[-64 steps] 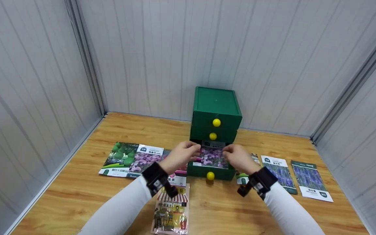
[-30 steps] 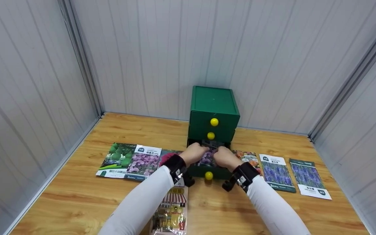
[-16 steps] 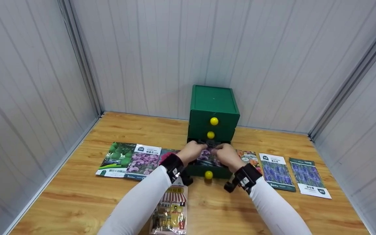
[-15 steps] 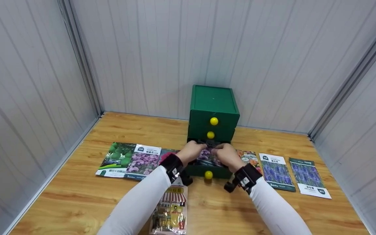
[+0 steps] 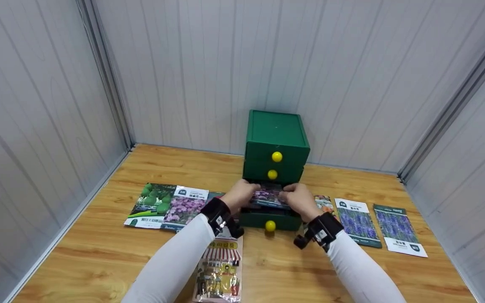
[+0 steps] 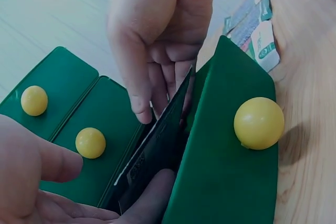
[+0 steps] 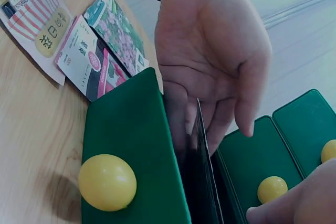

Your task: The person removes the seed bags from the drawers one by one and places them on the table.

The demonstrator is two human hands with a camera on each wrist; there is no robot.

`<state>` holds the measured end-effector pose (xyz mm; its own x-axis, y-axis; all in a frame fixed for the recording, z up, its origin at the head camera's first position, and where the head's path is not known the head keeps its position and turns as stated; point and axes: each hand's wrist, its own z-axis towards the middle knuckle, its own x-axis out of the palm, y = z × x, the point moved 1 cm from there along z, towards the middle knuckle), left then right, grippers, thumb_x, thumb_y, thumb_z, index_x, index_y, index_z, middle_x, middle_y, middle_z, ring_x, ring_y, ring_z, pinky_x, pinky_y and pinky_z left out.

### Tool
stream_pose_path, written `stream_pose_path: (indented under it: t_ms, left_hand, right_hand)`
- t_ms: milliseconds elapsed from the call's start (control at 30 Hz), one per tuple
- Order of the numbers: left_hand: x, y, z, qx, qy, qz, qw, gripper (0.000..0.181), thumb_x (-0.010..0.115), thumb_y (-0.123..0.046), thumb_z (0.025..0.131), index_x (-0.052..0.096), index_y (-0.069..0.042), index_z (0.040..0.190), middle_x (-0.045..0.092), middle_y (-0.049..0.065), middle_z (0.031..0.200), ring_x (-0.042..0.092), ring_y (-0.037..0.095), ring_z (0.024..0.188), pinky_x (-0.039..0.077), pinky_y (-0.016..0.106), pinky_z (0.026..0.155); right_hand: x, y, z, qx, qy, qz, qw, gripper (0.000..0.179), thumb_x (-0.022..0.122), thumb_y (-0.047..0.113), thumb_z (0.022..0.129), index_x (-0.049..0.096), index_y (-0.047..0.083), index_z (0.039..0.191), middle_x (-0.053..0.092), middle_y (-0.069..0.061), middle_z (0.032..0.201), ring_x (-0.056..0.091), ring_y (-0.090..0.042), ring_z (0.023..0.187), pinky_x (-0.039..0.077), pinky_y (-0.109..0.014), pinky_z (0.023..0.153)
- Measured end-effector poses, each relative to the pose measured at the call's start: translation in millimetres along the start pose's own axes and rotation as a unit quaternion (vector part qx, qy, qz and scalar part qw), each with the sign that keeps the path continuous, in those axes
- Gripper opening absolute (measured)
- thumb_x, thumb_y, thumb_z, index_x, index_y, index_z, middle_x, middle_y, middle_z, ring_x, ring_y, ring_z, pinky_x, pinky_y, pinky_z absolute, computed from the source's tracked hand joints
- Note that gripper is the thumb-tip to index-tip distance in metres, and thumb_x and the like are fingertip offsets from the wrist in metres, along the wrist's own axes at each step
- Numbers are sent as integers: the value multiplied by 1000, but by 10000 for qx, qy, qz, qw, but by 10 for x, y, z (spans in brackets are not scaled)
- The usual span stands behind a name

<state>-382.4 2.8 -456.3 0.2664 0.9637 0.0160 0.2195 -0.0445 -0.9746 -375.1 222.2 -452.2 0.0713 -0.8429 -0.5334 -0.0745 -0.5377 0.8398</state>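
A seed packet with pink-purple flowers (image 5: pixel 267 194) is in the pulled-out bottom drawer (image 5: pixel 253 219) of a green drawer cabinet (image 5: pixel 278 128). My left hand (image 5: pixel 239 194) grips its left edge, and my right hand (image 5: pixel 299 200) holds the right edge. From the left wrist view, the dark packet (image 6: pixel 152 156) stands on a slant behind the drawer front, fingers around both its sides. The right wrist view shows it nearly edge-on (image 7: pixel 206 166), with the left hand (image 7: pixel 210 51) around its far side. The fingertips deep in the drawer are partly hidden.
Several seed packets lie left of the cabinet, including a green-fruit packet (image 5: pixel 152 206) and a pink-flower one (image 5: pixel 185 208). A striped-awning packet (image 5: pixel 219 271) lies in front. Right of it are two lavender packets (image 5: pixel 357 223) (image 5: pixel 400 230) and a partly covered orange-flower packet (image 5: pixel 324 204).
My hands came together over the packet, then moved apart to its two sides. The packet's near edge now sits higher, showing a gap behind the drawer front.
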Motion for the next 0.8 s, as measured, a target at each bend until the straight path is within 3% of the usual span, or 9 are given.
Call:
stream_pose_path:
  t_ms: [100,267,367,433,500,567,700,800]
  left_hand:
    - [-5,-6,-6,-13,90,-152,9998,47,53,-16,115,45,11,152,56,29,143,66,40,127,65,47,97]
    - [-26,6,-12,178,131,-33,9998,42,50,-12,115,51,15,147,63,29,135,72,37,116,67,46,92]
    - [-45,9,-18,324,75,135,9994,33,49,-5,112,61,17,134,69,26,122,75,34,105,68,45,88]
    - [-60,15,-23,420,41,275,9987,24,48,1,108,67,14,113,70,20,107,76,31,95,68,44,84]
    - [-71,20,-32,518,57,490,9974,23,46,6,104,64,4,89,63,11,90,72,25,80,68,40,80]
    - [-81,24,-47,617,86,681,9957,32,44,9,100,51,-7,74,51,4,78,62,19,67,68,39,76]
    - [-99,30,-82,762,103,895,9930,44,45,12,98,35,-17,67,36,-1,71,41,13,56,68,39,74]
    - [-111,28,-108,758,91,842,9935,43,48,12,98,38,-16,68,40,0,74,46,14,57,69,42,76]
  right_hand:
    - [-33,-15,-7,0,79,50,10000,44,67,10,107,64,-10,146,60,-28,151,59,-37,132,50,-54,114]
    - [-73,-30,-29,-110,112,127,9998,41,69,-2,102,67,-10,143,62,-29,148,58,-37,132,52,-52,112]
    - [-106,-38,-33,-67,166,329,9993,40,69,-3,102,68,-10,141,63,-29,147,58,-37,131,52,-52,113]
    - [-127,-42,-37,-26,204,466,9987,38,70,-3,102,69,-10,139,63,-28,147,58,-37,132,50,-53,115]
    - [-141,-46,-43,-1,237,545,9982,37,70,-3,103,70,-9,139,65,-27,145,60,-39,133,49,-54,117]
    - [-149,-51,-47,-28,267,538,9982,37,70,-3,103,70,-9,139,68,-27,141,61,-40,133,49,-55,118]
    - [-158,-65,-51,-104,294,459,9985,40,71,-2,101,69,-11,140,72,-25,135,64,-42,132,50,-56,118]
    - [-165,-76,-52,-75,304,434,9986,40,73,-2,101,70,-10,140,74,-23,133,66,-41,131,49,-57,118]
